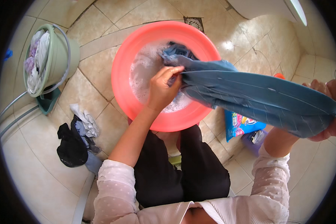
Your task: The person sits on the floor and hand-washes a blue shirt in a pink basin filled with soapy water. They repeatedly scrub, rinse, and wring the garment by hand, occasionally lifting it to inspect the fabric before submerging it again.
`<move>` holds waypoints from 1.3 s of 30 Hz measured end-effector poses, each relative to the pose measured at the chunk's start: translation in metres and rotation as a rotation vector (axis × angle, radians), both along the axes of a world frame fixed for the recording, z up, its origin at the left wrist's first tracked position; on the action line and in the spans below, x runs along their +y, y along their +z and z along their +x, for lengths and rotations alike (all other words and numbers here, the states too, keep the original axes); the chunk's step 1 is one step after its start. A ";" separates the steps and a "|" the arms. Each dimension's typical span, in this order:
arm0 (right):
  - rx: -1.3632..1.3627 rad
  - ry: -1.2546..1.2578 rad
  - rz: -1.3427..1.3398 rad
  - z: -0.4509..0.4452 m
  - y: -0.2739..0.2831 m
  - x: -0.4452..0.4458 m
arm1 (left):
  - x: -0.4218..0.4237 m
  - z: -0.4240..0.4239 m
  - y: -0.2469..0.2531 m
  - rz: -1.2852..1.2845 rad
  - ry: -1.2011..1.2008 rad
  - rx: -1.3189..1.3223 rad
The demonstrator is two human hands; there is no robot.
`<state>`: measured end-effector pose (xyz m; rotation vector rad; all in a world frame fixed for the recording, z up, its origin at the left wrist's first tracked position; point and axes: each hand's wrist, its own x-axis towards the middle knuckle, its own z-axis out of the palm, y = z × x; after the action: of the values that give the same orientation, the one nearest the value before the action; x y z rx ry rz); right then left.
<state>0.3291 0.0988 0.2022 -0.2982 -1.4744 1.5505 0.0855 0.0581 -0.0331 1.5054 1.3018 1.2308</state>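
Observation:
Between my two hands stretches a wet blue garment with thin pale stripes. My left hand pinches one end of it above the pink plastic basin. At the far right my right hand grips the other end, its fingers partly hidden by the cloth and cut by the dark picture rim. Part of the blue fabric hangs down into the basin, where cloudy, soapy water with white foam shows. The basin stands on the tiled floor in front of my knees.
A pale green bucket of light laundry stands at left. Black and white clothes lie on the floor below it. A blue detergent bag and a purple container sit right of the basin. A floor drain lies beyond.

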 end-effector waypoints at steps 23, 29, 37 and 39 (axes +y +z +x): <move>-0.926 -0.632 -0.339 -0.050 -0.269 0.088 | 0.011 -0.184 0.040 -0.647 0.392 -0.525; -1.062 -0.610 -0.277 -0.051 -0.272 0.089 | 0.009 -0.184 0.047 -0.639 0.373 -0.449; -0.630 -0.610 -0.353 -0.031 -0.309 0.080 | 0.002 -0.186 0.047 -0.633 0.170 -0.397; -0.618 -0.606 -0.350 -0.029 -0.308 0.077 | 0.003 -0.184 0.049 -0.638 0.148 -0.413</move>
<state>0.2998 0.1754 -0.1059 -1.3941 -1.3515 1.2440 -0.0990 0.0608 0.0159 0.6749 1.3586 1.0063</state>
